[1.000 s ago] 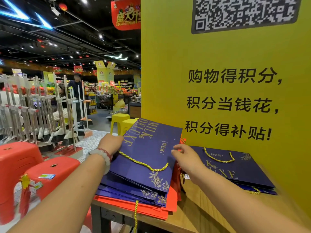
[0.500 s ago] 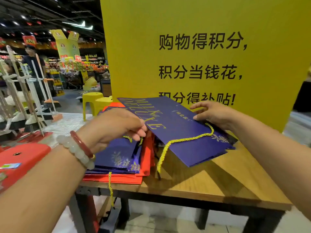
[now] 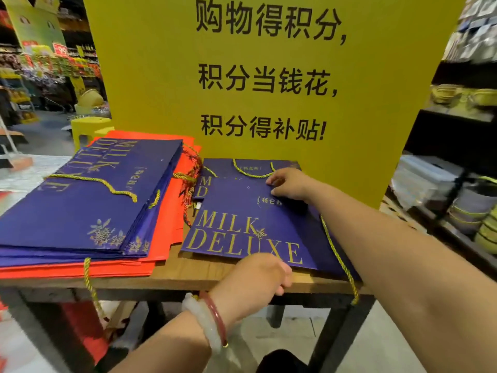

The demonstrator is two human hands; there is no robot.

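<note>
The purple bag [image 3: 242, 224], printed MILK DELUXE in gold, lies flat on the right half of the tabletop [image 3: 188, 275], its lettering facing the person and its near edge close to the tabletop's front. The right hand [image 3: 291, 184] sits on the bag's upper right corner with its fingers curled, pinching the paper there. The left hand [image 3: 255, 278] covers the bag's near edge with its back turned up and its fingers bent down over the front of the tabletop; whether it grasps the bag cannot be told. A yellow cord handle [image 3: 338, 254] trails along the bag's right side and hangs over the edge. Beneath it lies a second purple bag [image 3: 215, 168], showing at the far end. Just to the left is a stack of purple bags [image 3: 80, 205] resting on red bags [image 3: 166, 224]. Two bracelets [image 3: 207, 319] circle the left wrist. A tall yellow sign [image 3: 376, 103] with black characters stands right behind the tabletop, yellow stools [image 3: 90, 125] are beyond on the left, and shelves [image 3: 470, 184] of goods are on the right.
</note>
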